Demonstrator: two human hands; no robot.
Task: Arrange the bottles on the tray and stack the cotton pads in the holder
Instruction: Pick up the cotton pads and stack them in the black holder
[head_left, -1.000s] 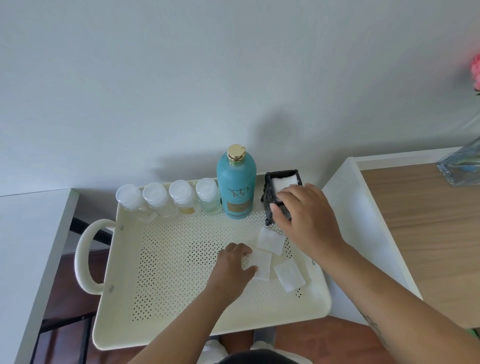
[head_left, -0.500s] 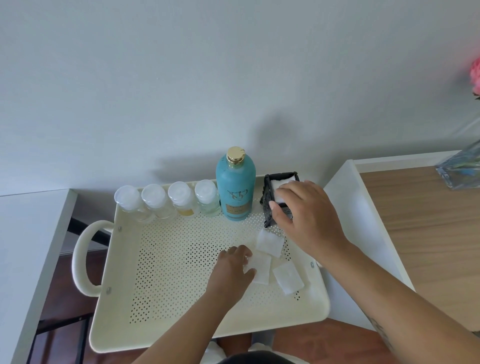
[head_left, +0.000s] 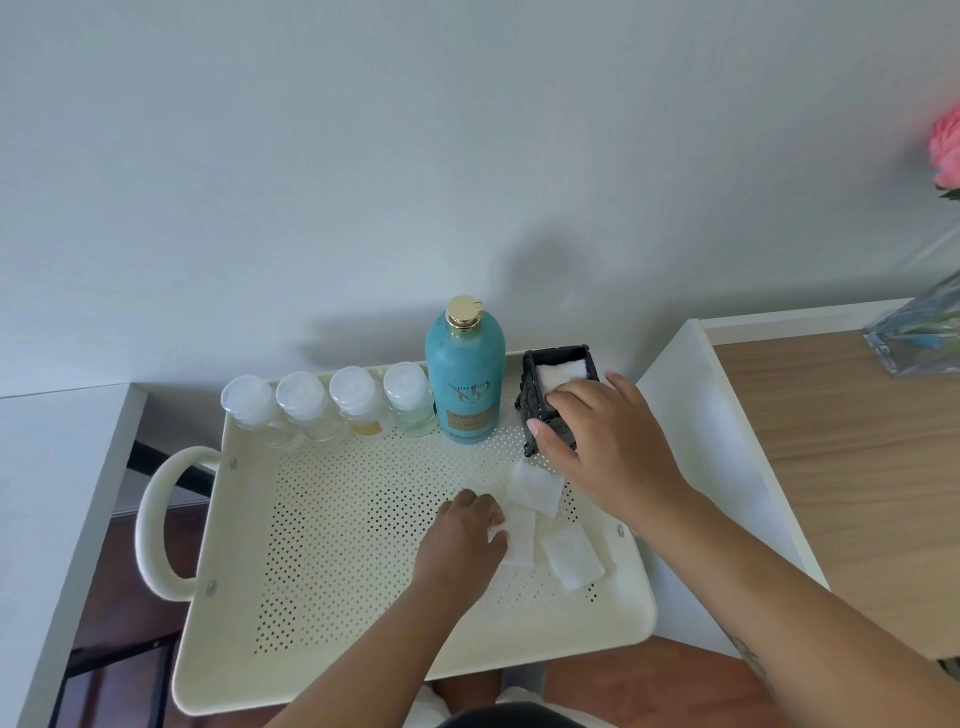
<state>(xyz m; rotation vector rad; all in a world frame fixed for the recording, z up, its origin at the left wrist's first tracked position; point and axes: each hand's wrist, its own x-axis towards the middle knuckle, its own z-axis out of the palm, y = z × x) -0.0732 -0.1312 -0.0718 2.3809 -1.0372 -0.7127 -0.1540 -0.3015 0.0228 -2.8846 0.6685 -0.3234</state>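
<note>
A cream perforated tray (head_left: 337, 545) carries a row of small clear bottles with white caps (head_left: 332, 402) along its back edge. A tall teal bottle with a gold cap (head_left: 465, 384) stands to their right. At the back right corner is the black holder (head_left: 537, 400) with a white cotton pad (head_left: 563, 374) showing in its top. My right hand (head_left: 613, 447) grips the holder, thumb on its front and fingertips on the pad at the rim. Three loose cotton pads (head_left: 535, 488) lie on the tray floor. My left hand (head_left: 462, 540) pinches the edge of the middle pad (head_left: 522, 538).
The tray's looped handle (head_left: 156, 514) sticks out to the left, over a white surface (head_left: 52, 493). A white-edged wooden desk (head_left: 857, 441) stands close on the right with a glass vase (head_left: 919, 332) and a pink flower (head_left: 945, 150). A plain wall rises right behind the tray.
My right hand has drawn back a little over the holder, so more of the pad inside shows. My left hand's fingers have closed on the pad's edge.
</note>
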